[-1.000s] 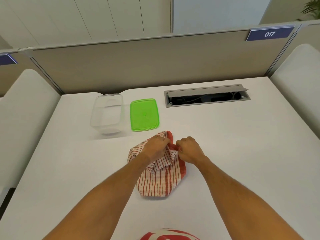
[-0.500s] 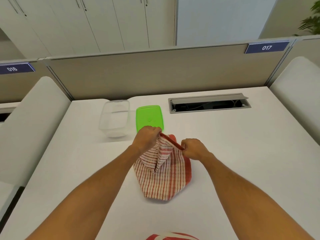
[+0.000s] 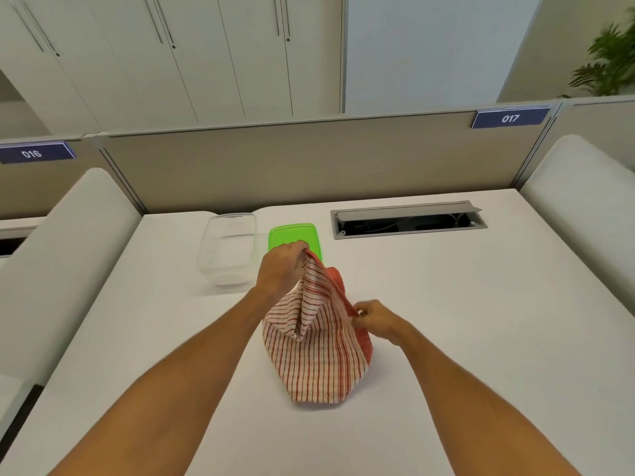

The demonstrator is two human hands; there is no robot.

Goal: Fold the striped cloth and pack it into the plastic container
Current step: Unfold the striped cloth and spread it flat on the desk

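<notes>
The red-and-white striped cloth (image 3: 316,352) is bunched in the middle of the white table (image 3: 481,338), its lower part resting on the surface. My left hand (image 3: 281,266) pinches one corner and holds it raised above the table. My right hand (image 3: 374,317) grips the red edge lower down on the right. The clear plastic container (image 3: 228,249) stands open and empty at the back left, just beyond my left hand. Its green lid (image 3: 292,233) lies flat beside it, partly hidden by my left hand and the cloth.
A grey cable hatch (image 3: 409,219) is set into the table at the back right. A beige partition (image 3: 309,166) closes off the far edge. White padded dividers stand at the left (image 3: 62,255) and right (image 3: 584,207) sides.
My left hand has lifted its cloth corner up and away from the right hand, stretching the edge between them. The view has tilted upward.
</notes>
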